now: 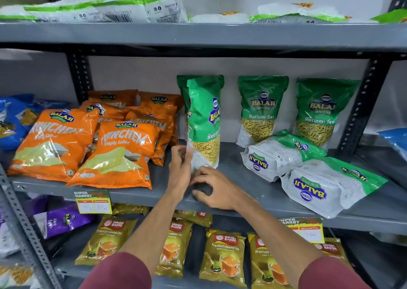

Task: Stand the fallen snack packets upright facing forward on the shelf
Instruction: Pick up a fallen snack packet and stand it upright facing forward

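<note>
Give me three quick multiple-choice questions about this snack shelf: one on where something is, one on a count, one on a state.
1. Where do the orange Crunchem crisp packets sit relative to the green Ratlami Sev pouches?
A. To their left
B. To their right
C. On the shelf above

2. How many green-and-white Ratlami Sev pouches lie fallen on the grey metal shelf?
A. None
B. Two
C. Five

3. The turned green pouch by the left hand is:
A. Lying flat
B. Upright but turned sideways
C. Torn open

Answers:
1 A: the orange packets fill the left part of the same shelf.
2 B: one fallen pouch and a second fallen pouch lie on their sides at right.
3 B: it stands on its base with its front angled to the right, while the right hand rests at the shelf edge.
</note>
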